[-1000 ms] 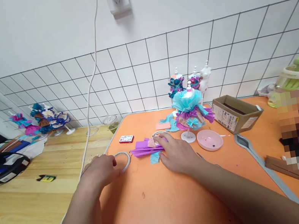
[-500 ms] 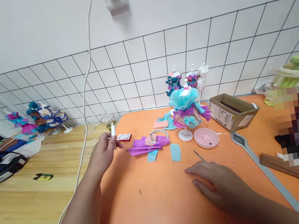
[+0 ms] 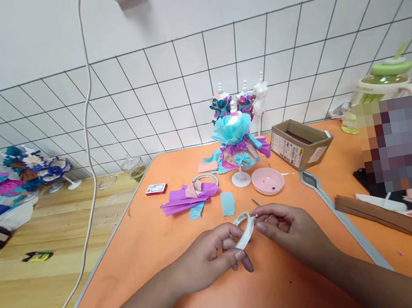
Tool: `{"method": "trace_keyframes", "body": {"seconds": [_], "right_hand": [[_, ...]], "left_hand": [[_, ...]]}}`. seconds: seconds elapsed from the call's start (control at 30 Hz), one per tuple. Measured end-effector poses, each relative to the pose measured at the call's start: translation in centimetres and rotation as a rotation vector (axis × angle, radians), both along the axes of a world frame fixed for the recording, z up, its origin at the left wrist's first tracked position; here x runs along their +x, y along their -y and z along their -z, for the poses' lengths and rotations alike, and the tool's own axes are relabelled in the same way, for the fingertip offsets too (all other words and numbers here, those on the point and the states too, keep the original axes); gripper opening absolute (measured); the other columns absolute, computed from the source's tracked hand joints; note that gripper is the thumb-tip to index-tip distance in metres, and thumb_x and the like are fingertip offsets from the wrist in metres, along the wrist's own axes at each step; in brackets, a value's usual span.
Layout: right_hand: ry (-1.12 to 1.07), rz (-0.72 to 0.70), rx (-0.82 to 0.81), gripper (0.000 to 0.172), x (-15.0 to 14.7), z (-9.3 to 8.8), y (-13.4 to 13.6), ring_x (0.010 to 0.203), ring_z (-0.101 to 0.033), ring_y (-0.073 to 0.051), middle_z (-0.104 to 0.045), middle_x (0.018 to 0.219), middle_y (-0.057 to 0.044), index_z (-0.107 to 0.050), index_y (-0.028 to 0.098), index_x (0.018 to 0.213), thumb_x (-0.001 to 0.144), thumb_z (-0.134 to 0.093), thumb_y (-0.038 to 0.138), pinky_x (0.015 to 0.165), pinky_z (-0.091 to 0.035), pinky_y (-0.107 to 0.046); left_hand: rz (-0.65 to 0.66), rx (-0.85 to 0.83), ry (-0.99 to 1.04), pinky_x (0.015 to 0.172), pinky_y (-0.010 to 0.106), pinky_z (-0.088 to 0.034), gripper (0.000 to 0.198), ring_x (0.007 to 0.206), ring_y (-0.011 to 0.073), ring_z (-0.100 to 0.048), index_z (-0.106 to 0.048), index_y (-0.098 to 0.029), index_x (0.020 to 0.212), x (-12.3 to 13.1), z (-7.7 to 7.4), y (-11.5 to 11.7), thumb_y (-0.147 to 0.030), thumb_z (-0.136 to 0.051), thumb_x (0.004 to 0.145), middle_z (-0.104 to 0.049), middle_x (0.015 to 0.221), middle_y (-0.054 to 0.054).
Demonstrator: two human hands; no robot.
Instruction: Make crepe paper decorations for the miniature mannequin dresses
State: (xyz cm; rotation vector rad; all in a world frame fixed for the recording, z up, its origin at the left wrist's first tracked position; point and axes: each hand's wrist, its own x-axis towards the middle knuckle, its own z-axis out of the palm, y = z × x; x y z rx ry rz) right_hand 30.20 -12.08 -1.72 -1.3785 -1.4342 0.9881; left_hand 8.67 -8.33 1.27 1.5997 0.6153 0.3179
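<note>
In the head view my left hand (image 3: 209,259) grips a narrow roll of white double-sided tape (image 3: 249,232), held tilted above the orange mat. My right hand (image 3: 297,228) meets the roll's right side, thumb and forefinger pinched at the tape's edge. Just beyond the right fingers lies a thin pointed metal tool (image 3: 255,202), its rear part hidden by the hand. A light blue paper piece (image 3: 228,203) lies flat behind the roll. Farther back stands a small white dress form wearing a turquoise and purple crepe-paper dress (image 3: 236,140).
Purple crepe paper (image 3: 188,198) rests against another tape ring (image 3: 210,176). A pink bowl (image 3: 269,185), a cardboard box (image 3: 302,145), a grey strap (image 3: 346,225) and brown paper strips (image 3: 393,222) lie to the right. A white cable (image 3: 87,143) hangs at left.
My left hand has brought the tape roll from the mat's left side to the middle. My right hand has lifted and now pinches the roll's edge. The view has shifted slightly rightward.
</note>
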Motion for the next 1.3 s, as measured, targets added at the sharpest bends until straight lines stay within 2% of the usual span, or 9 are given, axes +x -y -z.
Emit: {"method": "trace_keyframes", "body": {"seconds": [0.27, 0.47, 0.63, 0.73, 0.83, 0.97, 1.1, 1.2, 1.3], "right_hand": [[0.059, 0.126, -0.022, 0.025, 0.5, 0.1, -0.1, 0.051, -0.046, -0.013, -0.051, 0.053, 0.002, -0.069, 0.021, 0.079, 0.077, -0.064, 0.045, 0.048, -0.037, -0.024], [-0.044, 0.084, -0.014, 0.030, 0.3, -0.3, 0.0, 0.052, -0.049, -0.011, -0.066, 0.081, -0.002, -0.064, 0.021, 0.099, 0.076, -0.064, 0.040, 0.048, -0.039, -0.024], [-0.007, 0.047, -0.061, 0.021, 0.1, -0.1, -0.2, 0.055, -0.050, -0.013, -0.058, 0.063, 0.000, -0.065, 0.020, 0.077, 0.076, -0.063, 0.041, 0.051, -0.040, -0.024], [-0.052, 0.024, -0.110, 0.022, 0.1, 0.0, -0.4, 0.053, -0.050, -0.012, -0.054, 0.062, 0.002, -0.062, 0.020, 0.085, 0.078, -0.061, 0.042, 0.049, -0.039, -0.023], [-0.129, -0.002, -0.179, 0.029, 0.1, -0.1, -0.5, 0.054, -0.052, -0.011, -0.059, 0.075, 0.000, -0.061, 0.021, 0.097, 0.078, -0.061, 0.043, 0.046, -0.040, -0.022], [-0.073, -0.003, -0.214, 0.022, 0.1, 0.0, -0.6, 0.054, -0.051, -0.011, -0.055, 0.066, 0.002, -0.061, 0.019, 0.082, 0.078, -0.062, 0.040, 0.046, -0.042, -0.022], [-0.008, -0.126, -0.189, 0.015, 0.0, 0.8, -0.4, 0.054, -0.052, -0.012, -0.053, 0.062, 0.004, -0.054, 0.022, 0.086, 0.088, -0.049, 0.036, 0.045, -0.042, -0.021], [0.051, -0.226, -0.126, 0.016, -0.2, 1.3, -0.2, 0.051, -0.052, -0.011, -0.058, 0.065, 0.004, -0.049, 0.023, 0.088, 0.094, -0.037, 0.032, 0.050, -0.045, -0.022], [0.104, -0.284, -0.067, 0.014, -0.5, 1.4, 0.1, 0.065, -0.058, -0.013, -0.062, 0.075, 0.001, -0.051, 0.023, 0.088, 0.093, -0.038, 0.026, 0.058, -0.048, -0.023]], "left_hand": [[-0.026, 0.149, -0.103, 0.062, 0.023, -0.037, 0.026, 0.063, 0.0109, -0.051, -0.049, -0.017, 0.101, -0.3, 0.2, -0.3, -0.042, -0.044, 0.094, -0.067, 0.075, 0.003], [-0.020, 0.302, -0.186, 0.062, 0.022, -0.037, 0.016, 0.065, 0.0105, -0.054, -0.051, -0.019, 0.098, 0.0, -0.1, -0.1, -0.033, -0.046, 0.093, -0.069, 0.075, 0.000], [0.021, 0.310, -0.218, 0.065, 0.022, -0.040, 0.015, 0.071, 0.0116, -0.059, -0.052, -0.019, 0.098, 0.1, -0.1, 0.0, -0.031, -0.051, 0.091, -0.071, 0.086, 0.002], [0.036, 0.308, -0.247, 0.066, 0.024, -0.042, 0.015, 0.075, 0.0133, -0.062, -0.052, -0.018, 0.095, 0.1, 0.2, -0.1, -0.031, -0.054, 0.088, -0.071, 0.088, 0.004], [0.036, 0.312, -0.263, 0.066, 0.024, -0.043, 0.015, 0.072, 0.0129, -0.061, -0.052, -0.018, 0.094, 0.1, 0.4, -0.2, -0.030, -0.056, 0.086, -0.069, 0.084, 0.002], [0.018, 0.298, -0.245, 0.066, 0.023, -0.044, 0.018, 0.070, 0.0112, -0.057, -0.053, -0.018, 0.091, 0.2, 0.4, -0.1, -0.031, -0.061, 0.083, -0.063, 0.079, -0.001], [0.014, 0.248, -0.184, 0.066, 0.022, -0.043, 0.028, 0.073, 0.0112, -0.055, -0.051, -0.018, 0.087, 0.1, 0.9, -0.1, -0.038, -0.068, 0.078, -0.061, 0.082, -0.001], [-0.060, 0.198, -0.161, 0.058, 0.020, -0.038, 0.031, 0.066, 0.0095, -0.051, -0.048, -0.018, 0.091, 0.1, 1.5, -0.2, -0.044, -0.063, 0.082, -0.057, 0.076, -0.002], [-0.108, 0.183, -0.134, 0.054, 0.020, -0.034, 0.033, 0.059, 0.0083, -0.046, -0.049, -0.018, 0.104, 0.3, 1.9, -0.4, -0.046, -0.055, 0.088, -0.052, 0.068, -0.005]]}}
